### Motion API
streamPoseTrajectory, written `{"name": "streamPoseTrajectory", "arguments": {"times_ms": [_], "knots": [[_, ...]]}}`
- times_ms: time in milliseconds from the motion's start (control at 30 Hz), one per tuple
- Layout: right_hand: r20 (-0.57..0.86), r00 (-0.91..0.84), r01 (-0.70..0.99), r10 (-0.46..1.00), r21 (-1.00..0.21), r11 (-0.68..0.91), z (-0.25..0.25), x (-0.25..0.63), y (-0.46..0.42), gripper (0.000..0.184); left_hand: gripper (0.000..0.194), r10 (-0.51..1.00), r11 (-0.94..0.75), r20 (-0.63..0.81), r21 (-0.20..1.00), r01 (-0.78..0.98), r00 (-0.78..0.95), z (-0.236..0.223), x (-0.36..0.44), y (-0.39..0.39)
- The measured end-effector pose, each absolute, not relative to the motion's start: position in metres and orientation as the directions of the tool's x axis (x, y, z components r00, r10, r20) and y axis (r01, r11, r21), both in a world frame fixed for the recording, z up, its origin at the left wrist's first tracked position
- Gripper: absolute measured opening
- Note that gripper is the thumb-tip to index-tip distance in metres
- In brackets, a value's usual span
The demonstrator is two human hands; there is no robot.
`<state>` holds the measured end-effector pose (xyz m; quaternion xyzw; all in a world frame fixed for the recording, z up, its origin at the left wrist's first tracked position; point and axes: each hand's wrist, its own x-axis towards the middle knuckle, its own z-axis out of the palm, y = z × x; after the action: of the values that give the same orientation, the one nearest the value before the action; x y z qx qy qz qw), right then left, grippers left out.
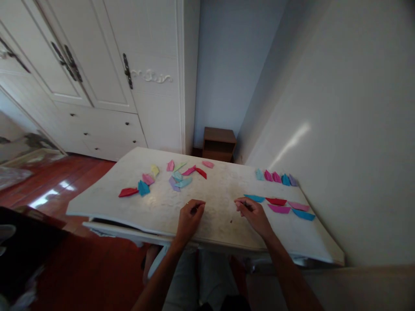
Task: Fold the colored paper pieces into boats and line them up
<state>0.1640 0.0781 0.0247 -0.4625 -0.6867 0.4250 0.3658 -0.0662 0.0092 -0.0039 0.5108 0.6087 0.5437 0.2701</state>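
Both my hands rest on a white table (217, 194). My left hand (189, 218) is curled closed near the table's front middle, with something small and dark between its fingers that I cannot make out. My right hand (254, 214) is also curled, pinching a small dark item just left of a blue folded paper piece (254, 198). A row of folded pieces lies to its right: red (276, 201), magenta (279, 209), pink (298, 206) and blue (303, 214).
Several loose coloured folded papers (177, 177) are scattered on the table's far left, including a red one (128, 192). Another row of folded pieces (275, 177) lines the right wall. A white wardrobe (97, 77) and a brown nightstand (218, 143) stand beyond.
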Motion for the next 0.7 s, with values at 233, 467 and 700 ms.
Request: {"name": "streamPoseTrajectory", "arguments": {"times_ms": [233, 467, 700], "knots": [[0.224, -0.496, 0.401, 0.839, -0.798, 0.45, 0.031, 0.057, 0.136, 0.03, 0.022, 0.929, -0.126, 0.193, 0.967, 0.221, -0.317, -0.002, -0.065, 0.007], [0.222, -0.729, 0.449, 0.647, -0.557, 0.698, 0.04, -0.017, 0.156, 0.035, 0.021, 0.932, -0.137, 0.18, 0.979, 0.154, -0.314, -0.001, -0.066, 0.008], [0.103, -0.778, 0.562, 0.619, -0.325, 0.761, 0.034, -0.052, 0.16, 0.036, 0.022, 0.936, -0.132, 0.169, 0.982, 0.139, -0.308, -0.002, -0.067, 0.008]]}}
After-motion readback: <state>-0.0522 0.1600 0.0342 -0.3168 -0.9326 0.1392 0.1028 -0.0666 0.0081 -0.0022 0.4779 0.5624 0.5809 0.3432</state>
